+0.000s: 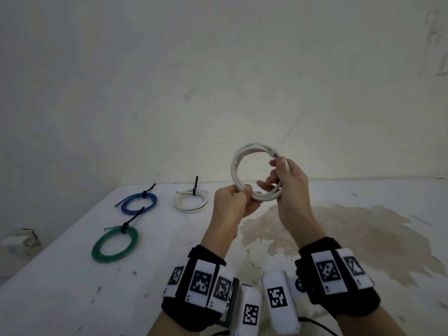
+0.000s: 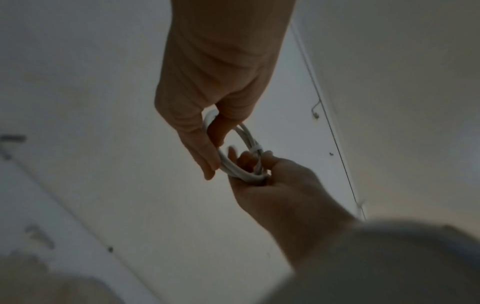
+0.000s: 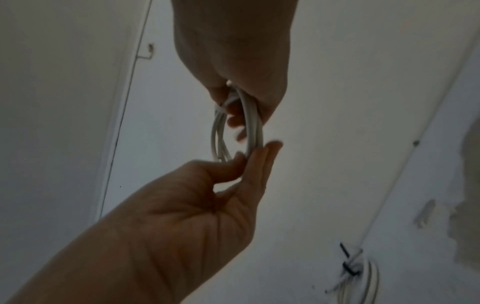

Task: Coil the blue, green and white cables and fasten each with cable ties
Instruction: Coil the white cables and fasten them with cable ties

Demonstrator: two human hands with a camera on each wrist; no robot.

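Both hands hold a coiled white cable (image 1: 252, 147) upright in the air above the table. My left hand (image 1: 244, 191) pinches the ring's lower left between thumb and fingers. My right hand (image 1: 278, 170) grips its right side, fingers curled through the loop, just below a pale band (image 1: 272, 152) wrapped round the strands. The left wrist view shows the coil (image 2: 248, 137) between the two hands, and so does the right wrist view (image 3: 253, 127). On the table lie a blue coil (image 1: 139, 201), a green coil (image 1: 115, 243) and another white coil (image 1: 191, 201), each bound with a black tie.
The white table (image 1: 169, 275) has a brown stain (image 1: 339, 234) on its right half, under the hands. A pale wall stands behind the far edge. The table's left edge runs diagonally past the green coil.
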